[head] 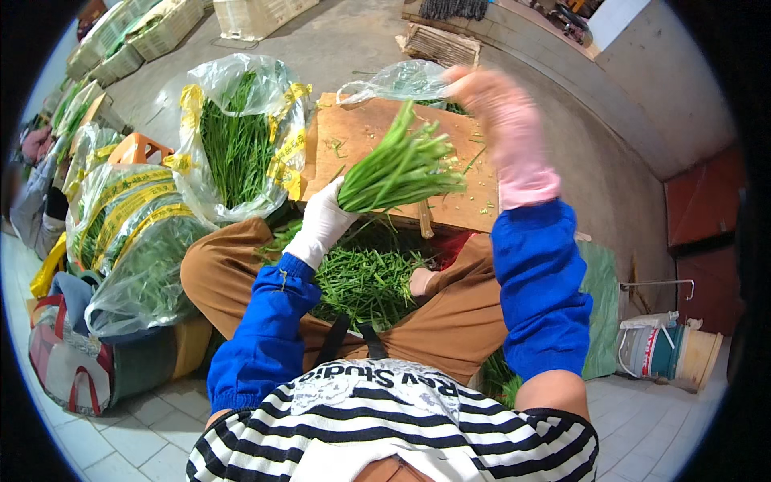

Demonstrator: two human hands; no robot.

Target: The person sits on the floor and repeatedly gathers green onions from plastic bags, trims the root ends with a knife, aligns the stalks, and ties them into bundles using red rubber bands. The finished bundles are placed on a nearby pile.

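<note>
My left hand (322, 220), in a white glove, grips a bundle of long green stalks (400, 172) that look like garlic chives. Their pale cut ends fan out to the right, over a wooden board (355, 129). My right hand (479, 90), in a pink glove, is raised beyond the board's right side and blurred by motion. Its fingers are at the edge of a clear plastic bag (412, 78); whether they hold it I cannot tell. Loose green trimmings (370, 280) lie heaped between my legs, below the board's near edge.
An open plastic bag of greens (235, 144) with yellow tape stands left of the board. Another stuffed bag (141, 241) sits nearer, behind it an orange plastic stool (141, 149). Buckets (668, 349) lie at the right. Pale crates (168, 30) line the far left, where another person (36, 205) sits.
</note>
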